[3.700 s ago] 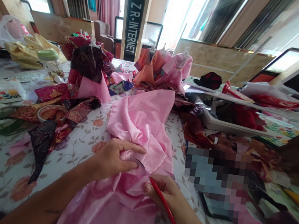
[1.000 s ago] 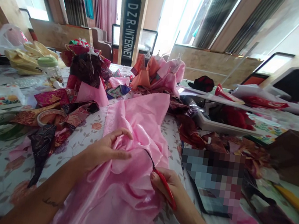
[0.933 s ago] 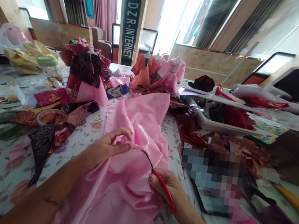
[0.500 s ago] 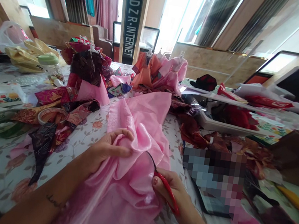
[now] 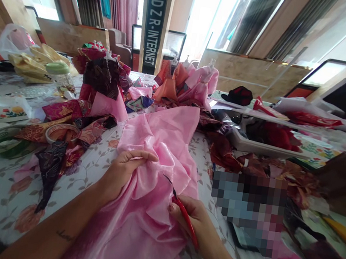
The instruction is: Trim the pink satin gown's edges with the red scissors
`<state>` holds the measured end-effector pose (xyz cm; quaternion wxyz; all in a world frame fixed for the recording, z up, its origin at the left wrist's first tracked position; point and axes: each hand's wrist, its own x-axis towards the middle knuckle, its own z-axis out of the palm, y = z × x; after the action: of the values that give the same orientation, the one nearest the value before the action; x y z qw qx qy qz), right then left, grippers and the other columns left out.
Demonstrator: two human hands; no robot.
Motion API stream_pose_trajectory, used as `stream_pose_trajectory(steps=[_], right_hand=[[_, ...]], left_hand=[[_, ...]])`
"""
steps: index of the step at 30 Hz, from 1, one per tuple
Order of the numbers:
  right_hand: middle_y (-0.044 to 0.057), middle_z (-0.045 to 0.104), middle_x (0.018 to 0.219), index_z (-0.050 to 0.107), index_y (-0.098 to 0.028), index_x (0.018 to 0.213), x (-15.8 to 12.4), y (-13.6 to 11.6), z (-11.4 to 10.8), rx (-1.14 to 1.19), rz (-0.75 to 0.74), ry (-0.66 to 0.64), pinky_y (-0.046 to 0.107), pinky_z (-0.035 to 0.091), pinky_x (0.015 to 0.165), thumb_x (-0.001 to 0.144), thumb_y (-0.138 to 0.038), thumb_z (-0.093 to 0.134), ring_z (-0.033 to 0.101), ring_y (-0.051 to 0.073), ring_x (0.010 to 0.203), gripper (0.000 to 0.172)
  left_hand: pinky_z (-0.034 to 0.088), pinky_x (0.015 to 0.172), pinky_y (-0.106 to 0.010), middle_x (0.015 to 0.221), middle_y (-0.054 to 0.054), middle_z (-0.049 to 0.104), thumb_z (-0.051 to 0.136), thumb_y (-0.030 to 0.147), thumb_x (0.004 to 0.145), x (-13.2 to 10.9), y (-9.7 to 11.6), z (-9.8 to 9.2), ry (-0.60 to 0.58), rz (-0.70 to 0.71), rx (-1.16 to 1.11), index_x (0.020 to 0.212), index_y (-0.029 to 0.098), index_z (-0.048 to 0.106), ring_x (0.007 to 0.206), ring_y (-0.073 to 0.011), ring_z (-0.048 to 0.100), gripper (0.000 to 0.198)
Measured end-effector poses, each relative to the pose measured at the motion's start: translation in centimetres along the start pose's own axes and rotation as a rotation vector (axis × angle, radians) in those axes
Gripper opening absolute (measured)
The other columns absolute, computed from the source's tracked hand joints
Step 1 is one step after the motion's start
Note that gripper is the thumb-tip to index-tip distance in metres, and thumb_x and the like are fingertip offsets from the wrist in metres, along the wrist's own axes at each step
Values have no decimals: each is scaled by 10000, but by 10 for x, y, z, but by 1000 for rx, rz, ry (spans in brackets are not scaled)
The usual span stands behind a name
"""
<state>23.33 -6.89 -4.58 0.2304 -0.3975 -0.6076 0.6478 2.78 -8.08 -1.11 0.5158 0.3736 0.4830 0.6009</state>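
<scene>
Here on this side of the room, the glossy pink satin cloth (image 5: 145, 233) lies rumpled in the middle of the surface, over a white flower-printed covering (image 5: 78, 180). The right hand (image 5: 193, 214) has its fingers wrapped around the red-handled scissors (image 5: 184, 219), dark blades pointing away over the satin, though I can't tell how far apart they stand. The left hand (image 5: 126, 165) lies across the gathered folds, fingers stretched out; whether the thumb pinches from beneath, I can't tell. And look how near those 2 hands work! The blade tips sit just beside the left fingertips, so a careless closing could nick skin. The bunching looks the bigger trouble to me: with folds piled near the blades, 1 snip could bite through 2 layers. Slack, slippery satin might also slide and send any cut crooked. Off to the left, the dark patterned fabric strip (image 5: 50, 168) and pale ring-shaped tape roll (image 5: 62, 133) lie well apart from the blades.
</scene>
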Motion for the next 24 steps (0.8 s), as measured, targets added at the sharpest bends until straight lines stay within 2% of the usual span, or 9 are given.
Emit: stream_pose_trajectory(steps=[3, 5, 8, 12, 15, 18, 20, 24], right_hand=[[-68, 284, 531, 388, -187, 570, -2, -3, 0, -13, -2, 5, 229, 127, 429, 730, -570, 659, 210, 63, 475, 496], [-63, 291, 545, 394, -184, 571, -3, -5, 1, -26, -15, 2, 228, 145, 441, 729, -557, 664, 218, 70, 495, 487], [-58, 286, 554, 377, -188, 561, -4, -8, 2, -53, -50, 12, 231, 159, 450, 742, -578, 634, 215, 76, 508, 501], [-57, 262, 564, 353, -192, 558, -4, -8, 2, -68, -86, -11, 233, 171, 457, 756, -613, 598, 200, 82, 522, 525], [-59, 255, 568, 347, -194, 566, -4, -6, 3, -70, -77, -17, 236, 165, 458, 778, -600, 587, 196, 82, 521, 517], [-61, 261, 571, 354, -193, 571, -4, -4, 3, -71, -64, 4, 237, 164, 460, 777, -582, 600, 195, 80, 516, 505], [-61, 265, 571, 357, -191, 570, -4, -3, 3, -74, -61, 12, 235, 169, 463, 760, -565, 629, 201, 80, 516, 500], [-51, 305, 572, 390, -183, 568, -4, -3, 3, -115, -80, 38, 232, 186, 468, 766, -582, 607, 248, 87, 524, 495]], left_hand=[[456, 717, -200, 881, 0, 694, 716, 281, 727, -3, 2, 0, -95, -48, 28, 991, 223, 721, 772, -119, 608, 270], [452, 687, -189, 855, 17, 675, 793, 264, 643, -3, 2, 0, -129, -32, 53, 996, 236, 709, 734, -103, 596, 364], [455, 742, -190, 889, 2, 687, 785, 266, 655, -2, 2, 1, -91, 43, 104, 858, 211, 738, 828, -125, 605, 216], [467, 780, -208, 818, -17, 724, 725, 244, 708, 0, 3, 2, -86, -58, 27, 726, 194, 757, 820, -136, 625, 62], [470, 745, -197, 811, -10, 725, 711, 237, 715, -3, 4, 2, -95, -131, -54, 709, 197, 755, 794, -127, 628, 59], [462, 694, -189, 861, 1, 716, 722, 247, 713, -6, 6, 1, -146, -177, -80, 861, 222, 755, 761, -112, 618, 154], [458, 705, -182, 868, 13, 711, 775, 227, 661, -5, 5, 1, -159, -160, -75, 897, 240, 749, 768, -103, 612, 238], [469, 768, -201, 778, 10, 718, 798, 223, 635, -2, 2, 0, -134, -153, -80, 724, 216, 758, 785, -116, 631, 98]])
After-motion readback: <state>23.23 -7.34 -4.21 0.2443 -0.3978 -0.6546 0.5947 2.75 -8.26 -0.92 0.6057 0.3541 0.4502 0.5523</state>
